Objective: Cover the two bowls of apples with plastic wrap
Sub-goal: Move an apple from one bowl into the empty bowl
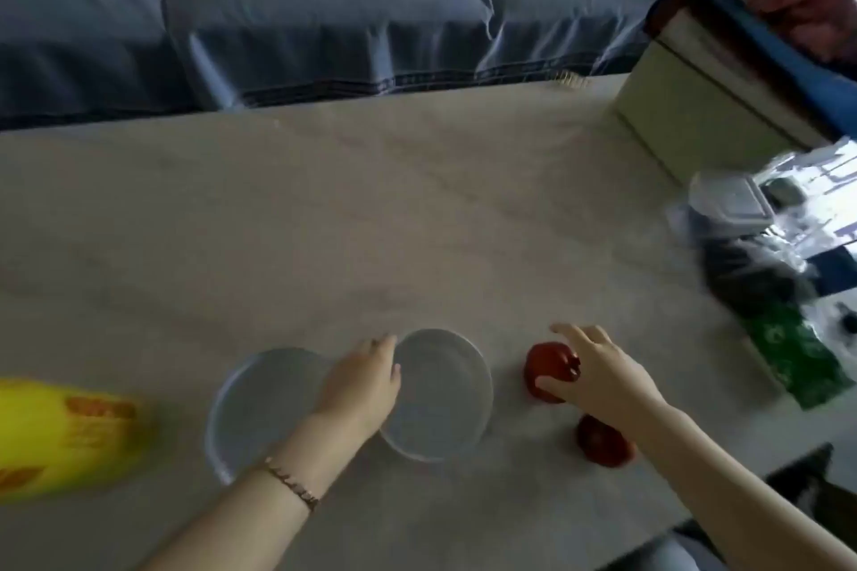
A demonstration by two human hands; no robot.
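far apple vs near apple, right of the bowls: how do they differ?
Far apple is in the right hand's grip, thumb on its near side, fingers over the top; near apple lies untouched. Far apple shows almost whole; near apple is partly hidden under the forearm. Far apple looks brighter red, near apple darker. Shared: both red, both on the table, neither in the bowls.
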